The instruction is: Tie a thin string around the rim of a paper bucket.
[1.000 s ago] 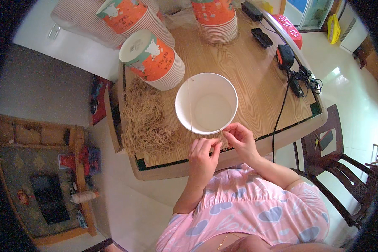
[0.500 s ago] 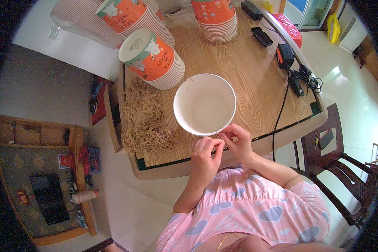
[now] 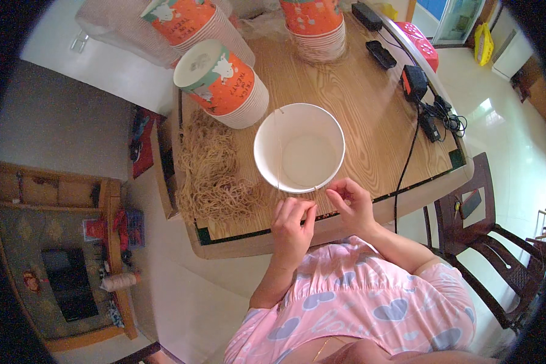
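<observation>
A white paper bucket (image 3: 330, 139) stands mouth up near the table's front edge, in front of me. A thin tan string (image 3: 278, 151) crosses its left side, from a small hole at the far rim toward my left hand. My left hand (image 3: 292, 224) is closed in a pinch on the string just below the near rim. A short end of string shows at the near rim, between my hands. Beside the rim's lower right, my right hand (image 3: 353, 206) has its thumb and curled fingers a little apart, with nothing visible between them.
Left of the bucket lies a loose heap of tan strings (image 3: 215, 173). Stacks of orange and green printed paper buckets (image 3: 239, 97) stand behind it, another stack (image 3: 321, 39) at the back. A black adapter (image 3: 414, 83) and cables lie at the right edge. A dark chair (image 3: 467, 206) stands right.
My right hand has moved off the string at the near rim, slightly right, and its fingers have loosened. My left hand has shifted slightly left, still pinching. The bucket sits slightly higher in view.
</observation>
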Demonstrator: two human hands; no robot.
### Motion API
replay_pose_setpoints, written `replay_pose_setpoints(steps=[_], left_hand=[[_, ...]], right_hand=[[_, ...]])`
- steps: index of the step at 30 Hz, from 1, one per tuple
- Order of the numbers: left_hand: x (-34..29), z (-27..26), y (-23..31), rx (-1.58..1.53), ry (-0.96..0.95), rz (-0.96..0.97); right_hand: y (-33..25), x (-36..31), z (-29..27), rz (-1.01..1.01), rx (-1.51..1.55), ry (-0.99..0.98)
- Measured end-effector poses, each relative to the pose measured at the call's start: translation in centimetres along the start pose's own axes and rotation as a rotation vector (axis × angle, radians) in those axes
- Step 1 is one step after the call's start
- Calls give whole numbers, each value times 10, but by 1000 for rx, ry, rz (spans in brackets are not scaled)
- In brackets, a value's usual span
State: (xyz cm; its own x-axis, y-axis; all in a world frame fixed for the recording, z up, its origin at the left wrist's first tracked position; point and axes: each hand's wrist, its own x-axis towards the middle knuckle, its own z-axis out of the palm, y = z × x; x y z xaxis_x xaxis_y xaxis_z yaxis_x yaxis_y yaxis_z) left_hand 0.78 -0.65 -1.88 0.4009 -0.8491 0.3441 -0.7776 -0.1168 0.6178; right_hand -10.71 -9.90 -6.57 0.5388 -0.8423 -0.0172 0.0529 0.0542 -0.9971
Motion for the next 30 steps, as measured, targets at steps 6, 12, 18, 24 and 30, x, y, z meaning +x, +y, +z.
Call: replay_pose_setpoints(steps=[6, 12, 18, 24, 30], left_hand=[[0, -1, 0, 68, 6, 29], [0, -2, 2, 95, 14, 56], [-1, -1, 2, 113, 3, 60], [-1, -3, 5, 155, -25, 142], [-2, -2, 4, 143, -30, 158]], right_hand=[[-16, 2, 6, 90, 108, -180], [-1, 4, 11, 133, 213, -179], [-9, 6, 13, 213, 228, -116], [-15, 7, 18, 323, 309, -56], [-22, 12, 14, 345, 341, -78]])
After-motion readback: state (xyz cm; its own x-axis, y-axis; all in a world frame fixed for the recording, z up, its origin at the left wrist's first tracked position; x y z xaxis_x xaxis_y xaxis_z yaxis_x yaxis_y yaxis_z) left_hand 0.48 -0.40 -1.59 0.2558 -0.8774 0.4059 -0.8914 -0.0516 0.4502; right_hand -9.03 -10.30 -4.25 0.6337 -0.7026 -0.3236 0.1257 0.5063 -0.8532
